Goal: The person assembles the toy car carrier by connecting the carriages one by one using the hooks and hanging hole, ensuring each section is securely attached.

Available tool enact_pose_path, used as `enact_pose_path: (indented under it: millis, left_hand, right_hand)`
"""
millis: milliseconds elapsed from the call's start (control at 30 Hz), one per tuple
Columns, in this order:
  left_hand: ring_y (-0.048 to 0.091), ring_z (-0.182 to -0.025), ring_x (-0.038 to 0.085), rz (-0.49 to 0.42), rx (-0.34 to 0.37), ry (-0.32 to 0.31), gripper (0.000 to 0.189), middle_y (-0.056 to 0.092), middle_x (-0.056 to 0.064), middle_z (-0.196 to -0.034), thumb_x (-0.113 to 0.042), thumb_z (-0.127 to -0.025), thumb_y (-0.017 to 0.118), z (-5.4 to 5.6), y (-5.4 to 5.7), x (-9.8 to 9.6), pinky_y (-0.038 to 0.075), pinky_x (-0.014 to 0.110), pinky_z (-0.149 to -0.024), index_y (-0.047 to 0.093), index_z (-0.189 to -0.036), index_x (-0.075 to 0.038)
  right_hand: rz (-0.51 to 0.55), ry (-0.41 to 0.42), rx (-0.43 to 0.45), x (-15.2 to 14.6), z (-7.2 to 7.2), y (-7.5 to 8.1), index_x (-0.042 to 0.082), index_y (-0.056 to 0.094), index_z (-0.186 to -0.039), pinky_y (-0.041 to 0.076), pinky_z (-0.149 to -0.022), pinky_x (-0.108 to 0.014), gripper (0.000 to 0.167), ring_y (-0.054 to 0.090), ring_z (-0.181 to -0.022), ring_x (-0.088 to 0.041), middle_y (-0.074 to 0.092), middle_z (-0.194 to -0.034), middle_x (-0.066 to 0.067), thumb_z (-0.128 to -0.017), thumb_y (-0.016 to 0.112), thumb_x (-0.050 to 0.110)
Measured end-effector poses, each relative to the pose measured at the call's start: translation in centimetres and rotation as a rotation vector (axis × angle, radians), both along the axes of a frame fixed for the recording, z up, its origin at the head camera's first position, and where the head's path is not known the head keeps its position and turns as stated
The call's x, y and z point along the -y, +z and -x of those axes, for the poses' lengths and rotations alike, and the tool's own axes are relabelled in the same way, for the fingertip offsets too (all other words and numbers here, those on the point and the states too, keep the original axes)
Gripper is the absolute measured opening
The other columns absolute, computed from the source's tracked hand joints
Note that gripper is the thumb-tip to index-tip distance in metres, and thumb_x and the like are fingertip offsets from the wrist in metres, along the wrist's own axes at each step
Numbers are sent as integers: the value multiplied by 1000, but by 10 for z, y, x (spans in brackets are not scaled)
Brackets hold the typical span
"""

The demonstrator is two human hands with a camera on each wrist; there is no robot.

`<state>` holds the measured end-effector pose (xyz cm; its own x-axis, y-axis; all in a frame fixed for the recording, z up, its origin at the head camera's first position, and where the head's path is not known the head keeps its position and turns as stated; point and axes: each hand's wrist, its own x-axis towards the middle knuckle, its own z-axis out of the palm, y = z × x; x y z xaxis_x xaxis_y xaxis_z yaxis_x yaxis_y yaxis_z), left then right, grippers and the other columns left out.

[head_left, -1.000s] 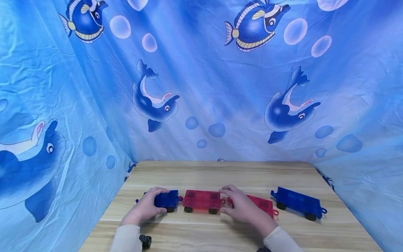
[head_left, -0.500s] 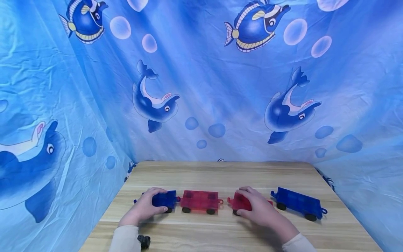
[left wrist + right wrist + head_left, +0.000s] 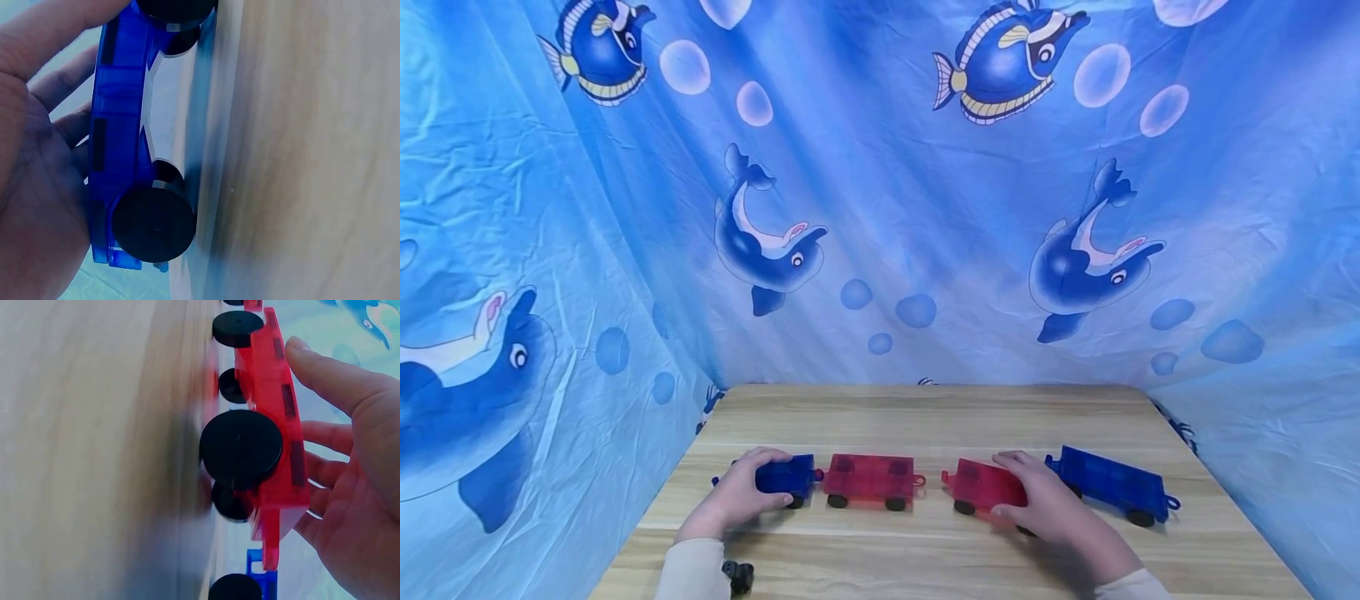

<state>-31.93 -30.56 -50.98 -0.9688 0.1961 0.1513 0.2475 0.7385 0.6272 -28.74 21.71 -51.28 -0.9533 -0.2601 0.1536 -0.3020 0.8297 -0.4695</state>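
My left hand grips a blue toy train car at the left, thumb on the near side and fingers on the far side. Its black wheels show in the left wrist view. Hooked to its right end is a red train car. Across a short gap stands a second red train car, slightly angled. My right hand straddles this car's right part with loosely extended fingers. The thumb lies right at its edge, and the palm hides its right end in the head view.
Another blue train car stands angled at the right, close to my right hand. A small black object shows beside the left sleeve. The wooden table is backed by a blue curtain printed with dolphins and fish.
My left hand has drawn its blue car and the coupled red car slightly left. The right hand has slid rightward along the second red car, which hardly moved; the gap between the red cars widened.
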Motion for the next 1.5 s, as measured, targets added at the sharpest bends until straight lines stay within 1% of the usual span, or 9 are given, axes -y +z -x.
enact_pose_path:
  millis: [200, 367, 567, 767, 900, 1067, 1200, 1300, 1500]
  left_hand:
    - [53, -134, 38, -6, -4, 23, 62, 60, 5, -141, -44, -77, 94, 1, -2, 1, 44, 63, -108, 71, -130, -25]
    - [54, -133, 39, -1, -14, 41, 58, 62, 6, -139, -43, -78, 93, 1, -2, 1, 43, 63, -109, 72, -129, -24]
    - [52, -136, 39, 1, -11, 46, 58, 61, 5, -141, -43, -79, 93, 1, -2, 4, 42, 64, -110, 71, -130, -24]
    - [45, -143, 42, -19, -27, 41, 60, 59, 8, -146, -40, -87, 87, 0, 4, -1, 37, 66, -113, 67, -139, -18]
    - [44, -144, 43, -44, -58, 32, 60, 56, 11, -150, -39, -90, 84, -2, 12, -13, 39, 66, -111, 64, -143, -19]
    - [45, -144, 40, -40, -84, -36, 59, 55, 7, -151, -39, -91, 84, 2, 18, -34, 42, 64, -109, 62, -144, -26]
    - [44, -144, 38, -29, -65, -90, 62, 52, 3, -153, -39, -90, 84, 6, 21, -52, 43, 64, -109, 60, -147, -32]
    - [42, -146, 36, -13, -38, -114, 66, 49, 0, -155, -39, -90, 85, 9, 25, -65, 43, 64, -109, 56, -149, -37]
    - [42, -146, 35, 26, -26, -172, 70, 46, 2, -158, -44, -89, 84, 10, 31, -92, 46, 63, -107, 54, -151, -36]
  right_hand:
    - [15, 2, 39, -5, -2, -3, 15, 61, -147, 55, -98, -53, 80, 58, -125, -27, 61, -138, -2, -80, 90, 49]
    - [15, 0, 54, -8, -2, -5, 17, 63, -146, 55, -94, -48, 79, 59, -114, -20, 63, -129, 3, -79, 91, 49]
    - [22, 0, 64, -8, -2, -5, 19, 63, -145, 55, -93, -47, 78, 59, -113, -20, 63, -129, 4, -79, 91, 49]
    - [27, 2, 76, -7, -2, -5, 18, 62, -146, 55, -94, -47, 79, 58, -114, -19, 62, -129, 5, -79, 91, 50]
    - [35, -3, 85, -6, -1, -5, 18, 62, -146, 55, -94, -47, 79, 58, -115, -20, 63, -129, 5, -79, 91, 49]
    - [25, -10, 72, -3, 4, -6, 18, 63, -145, 56, -92, -45, 77, 59, -114, -19, 63, -129, 5, -79, 91, 47]
    - [13, -2, 85, -1, 8, -5, 18, 62, -146, 56, -92, -45, 78, 59, -110, -18, 63, -128, 5, -79, 91, 48]
    - [12, 15, 110, 0, 12, -3, 17, 61, -147, 56, -90, -46, 81, 59, -107, -17, 63, -125, 4, -79, 91, 48]
    - [7, 61, 155, 1, 21, 5, 12, 60, -147, 58, -90, -50, 81, 61, -106, -21, 62, -127, -2, -79, 93, 42]
